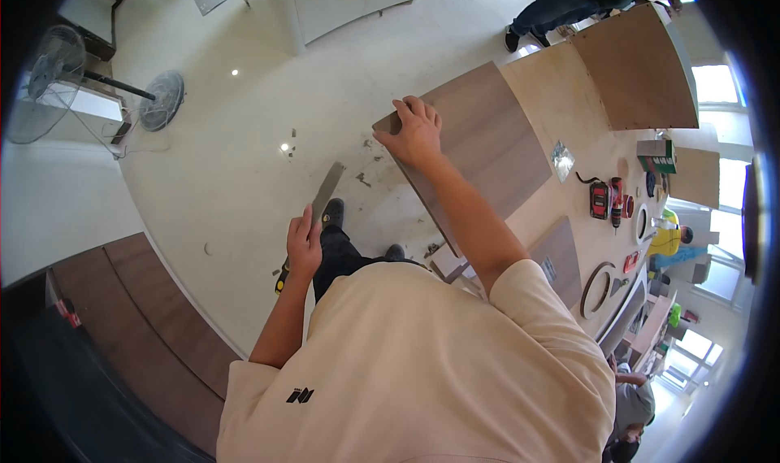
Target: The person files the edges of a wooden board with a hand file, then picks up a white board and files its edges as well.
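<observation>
**Brown board under the right hand, bladed tool in the left**

Item: one brown wood-grain board (496, 134), lying flat on a pale wooden work surface (555, 81), its near corner towards the floor (236, 170). Our right hand (416, 134) rests on that corner, fingers bent over the top, thumb at the edge; we cannot tell how firmly it grips.

Item: one tool with a long grey blade (329, 185), closed in our left hand (305, 247), blade pointing away from us. We note a yellow and black end (281, 279) below the hand.

Item: one smaller brown board (556, 260), nearer our right shoulder, with a ring-shaped piece (598, 290) beside it.

Item: one red and black power drill (617, 203), right of the large board; a shiny packet (562, 160) lies between them. We find a green and white box (656, 156) beyond the drill.

Item: one upright wooden panel (642, 73), at the far end of the surface, a person in dark trousers (544, 16) beside it.

Floor stock: dark scraps (363, 180) near our feet, and a standing fan (162, 99) at far left.
</observation>
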`<state>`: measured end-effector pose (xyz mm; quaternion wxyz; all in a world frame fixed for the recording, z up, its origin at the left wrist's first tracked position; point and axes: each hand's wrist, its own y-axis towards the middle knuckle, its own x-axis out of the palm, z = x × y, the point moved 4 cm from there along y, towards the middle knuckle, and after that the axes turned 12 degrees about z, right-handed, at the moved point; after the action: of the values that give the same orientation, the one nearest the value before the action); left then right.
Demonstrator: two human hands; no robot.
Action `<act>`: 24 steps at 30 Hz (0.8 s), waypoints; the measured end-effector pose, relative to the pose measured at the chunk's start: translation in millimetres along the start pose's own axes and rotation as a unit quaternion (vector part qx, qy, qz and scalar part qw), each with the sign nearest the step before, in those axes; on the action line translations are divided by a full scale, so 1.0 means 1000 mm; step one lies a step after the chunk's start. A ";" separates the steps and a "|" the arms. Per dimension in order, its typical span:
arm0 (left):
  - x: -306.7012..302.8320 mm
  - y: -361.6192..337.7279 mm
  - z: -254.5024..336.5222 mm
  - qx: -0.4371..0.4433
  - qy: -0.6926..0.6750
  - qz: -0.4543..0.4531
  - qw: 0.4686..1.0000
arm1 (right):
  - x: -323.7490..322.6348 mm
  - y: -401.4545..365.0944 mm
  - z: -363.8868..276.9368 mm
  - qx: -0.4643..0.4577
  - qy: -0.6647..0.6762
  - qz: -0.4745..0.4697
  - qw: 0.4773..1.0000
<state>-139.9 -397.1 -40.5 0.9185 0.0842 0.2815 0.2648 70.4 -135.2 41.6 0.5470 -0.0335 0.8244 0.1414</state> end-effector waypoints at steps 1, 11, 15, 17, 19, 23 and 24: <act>0.002 0.012 -0.002 0.004 -0.002 -0.004 1.000 | 0.000 0.005 -0.004 0.024 0.002 -0.010 1.000; 0.051 0.084 0.000 0.013 -0.061 -0.069 0.996 | -0.014 -0.018 0.022 0.037 0.014 -0.060 0.997; 0.068 0.089 0.009 0.029 -0.063 -0.097 0.993 | -0.031 -0.037 0.032 0.028 -0.002 -0.114 0.993; 0.076 0.087 0.014 0.025 -0.063 -0.104 0.992 | -0.037 -0.044 0.038 0.019 0.004 -0.123 0.992; 0.080 0.078 0.020 0.023 -0.063 -0.115 0.991 | -0.039 -0.056 0.046 0.011 0.014 -0.127 0.992; 0.091 0.074 0.034 0.041 -0.069 -0.113 0.990 | -0.041 -0.058 0.054 -0.006 0.031 -0.118 0.993; 0.093 0.071 0.035 0.047 -0.071 -0.112 0.990 | -0.042 -0.062 0.056 -0.005 0.034 -0.118 0.992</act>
<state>-86.1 -288.0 -34.2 0.9548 0.1141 0.2358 0.1404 149.7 -183.4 47.5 0.5311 -0.1386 0.8322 0.0787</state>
